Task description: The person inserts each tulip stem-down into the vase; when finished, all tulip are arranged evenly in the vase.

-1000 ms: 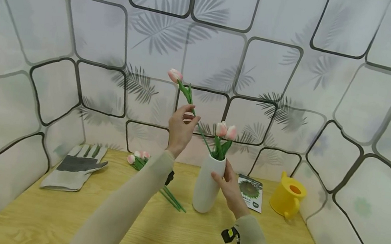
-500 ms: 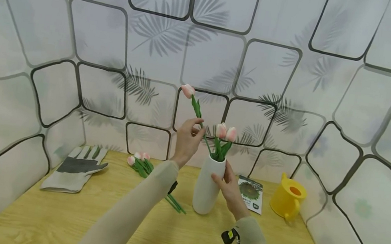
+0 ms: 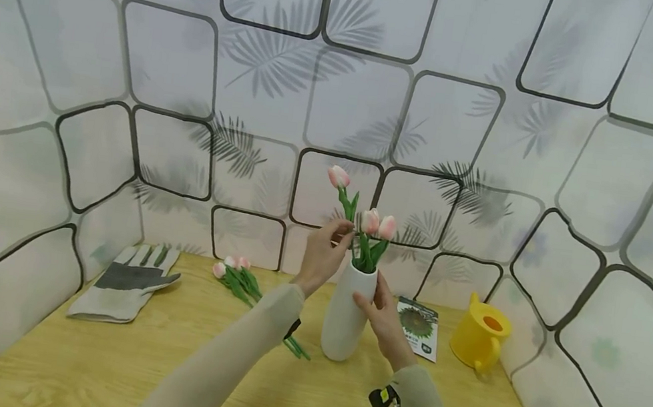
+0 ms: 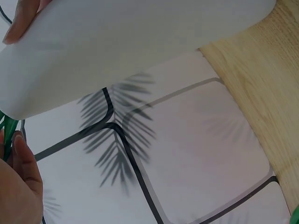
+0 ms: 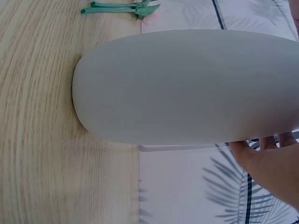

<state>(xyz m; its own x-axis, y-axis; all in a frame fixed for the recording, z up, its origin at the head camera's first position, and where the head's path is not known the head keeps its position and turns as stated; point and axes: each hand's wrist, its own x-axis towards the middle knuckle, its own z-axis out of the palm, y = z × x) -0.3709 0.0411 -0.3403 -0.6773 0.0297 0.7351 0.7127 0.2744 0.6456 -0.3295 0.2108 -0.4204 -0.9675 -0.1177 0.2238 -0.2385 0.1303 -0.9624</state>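
Pink tulip [image 3: 339,177]: pinched by left hand [image 3: 322,257], stem steep at left rim of white vase [image 3: 343,319]; right hand [image 3: 387,318] grips right side.

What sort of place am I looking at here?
Probably a staged booth for tabletop flower arranging: a white vase with pink tulips and a yellow watering can are on a wooden table, with a patterned backdrop on three sides.

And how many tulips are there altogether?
6 visible: one tulip pinched in the left hand, two tulips standing in the white vase, and three tulips lying on the table, partly behind the left sleeve. More could be hidden there.
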